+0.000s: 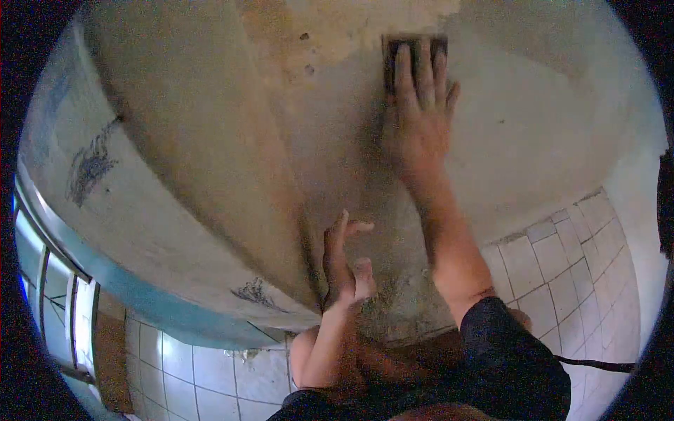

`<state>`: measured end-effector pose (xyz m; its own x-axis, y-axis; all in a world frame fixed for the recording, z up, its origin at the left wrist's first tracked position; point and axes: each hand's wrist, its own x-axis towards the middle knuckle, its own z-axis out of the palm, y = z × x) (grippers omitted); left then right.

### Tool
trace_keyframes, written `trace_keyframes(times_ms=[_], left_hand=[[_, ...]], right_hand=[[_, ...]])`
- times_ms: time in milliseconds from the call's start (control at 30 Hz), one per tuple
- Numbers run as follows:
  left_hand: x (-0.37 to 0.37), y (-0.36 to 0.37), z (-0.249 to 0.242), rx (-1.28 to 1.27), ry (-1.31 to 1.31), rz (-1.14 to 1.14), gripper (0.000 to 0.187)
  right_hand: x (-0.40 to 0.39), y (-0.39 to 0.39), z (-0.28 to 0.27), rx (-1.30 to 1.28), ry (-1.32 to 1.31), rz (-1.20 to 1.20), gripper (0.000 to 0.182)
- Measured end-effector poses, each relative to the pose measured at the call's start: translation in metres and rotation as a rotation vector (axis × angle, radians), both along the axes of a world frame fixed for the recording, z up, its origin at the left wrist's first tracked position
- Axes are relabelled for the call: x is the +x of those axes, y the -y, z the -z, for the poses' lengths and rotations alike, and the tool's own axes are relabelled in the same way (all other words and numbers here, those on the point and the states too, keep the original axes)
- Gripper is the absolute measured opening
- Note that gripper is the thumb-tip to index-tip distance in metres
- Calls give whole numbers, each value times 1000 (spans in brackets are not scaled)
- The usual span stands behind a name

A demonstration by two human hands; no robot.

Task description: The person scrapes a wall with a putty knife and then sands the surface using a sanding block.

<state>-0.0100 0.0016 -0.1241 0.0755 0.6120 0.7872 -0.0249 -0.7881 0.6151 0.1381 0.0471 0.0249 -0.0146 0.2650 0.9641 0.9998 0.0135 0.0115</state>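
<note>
My right hand (423,119) lies against the plaster wall (505,147) with its fingers stretched out over a dark rectangular piece of sandpaper (390,67). The fingers press it against the surface and hide much of it; the hand is slightly blurred. Lower down, my left hand (342,263) is raised near the wall's vertical edge. Its fingers are apart and bent, and nothing is in them.
A corner edge (281,140) runs down the wall left of my right hand. White tiles (554,274) cover the lower right, and more tiles (210,372) lie at lower left. A window frame (60,302) stands far left. A black cable (597,364) runs at right.
</note>
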Motion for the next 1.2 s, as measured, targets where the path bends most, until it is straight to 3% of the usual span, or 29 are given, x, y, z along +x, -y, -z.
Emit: trace_keyframes(times_ms=[100, 200, 233, 333, 433, 500, 600, 733, 833, 900, 1000, 1067, 1167, 1200], left_hand=[[1, -2, -4, 57, -35, 0, 66], [0, 2, -6, 122, 29, 9, 62], [0, 3, -5, 116, 1, 28, 62], [2, 0, 2, 77, -14, 56, 60], [3, -1, 9, 46, -55, 51, 62], [5, 0, 0, 26, 13, 47, 64], [-3, 0, 2, 113, 31, 78, 64], [1, 3, 5, -39, 62, 93, 64], [0, 0, 1, 68, -126, 9, 68], [5, -10, 4, 66, -115, -70, 69], [2, -7, 5, 69, -77, -69, 68], [6, -2, 6, 2, -34, -44, 69], [9, -2, 8, -72, -4, -33, 70], [7, -7, 8, -57, -40, -45, 71]], right_hand=[[0, 5, 121, -170, -148, -40, 56], [-14, 20, 146, -203, -155, 3, 58], [-1, 11, 146, -174, -135, 20, 61], [8, 8, 20, -19, -22, 13, 67], [2, 4, 57, -41, -119, -32, 67], [1, 8, 162, -181, -181, -32, 63], [-7, 10, 208, -202, -265, -44, 62], [6, 8, 55, -20, -57, -48, 64], [0, 12, 124, -199, -148, -54, 65], [-4, 8, 254, -202, -173, -49, 63], [-5, 7, 249, -226, -215, -11, 61], [1, 11, 157, -195, -143, -46, 61], [7, 8, 171, -175, -120, -57, 61], [5, 13, 237, -297, -105, -52, 61]])
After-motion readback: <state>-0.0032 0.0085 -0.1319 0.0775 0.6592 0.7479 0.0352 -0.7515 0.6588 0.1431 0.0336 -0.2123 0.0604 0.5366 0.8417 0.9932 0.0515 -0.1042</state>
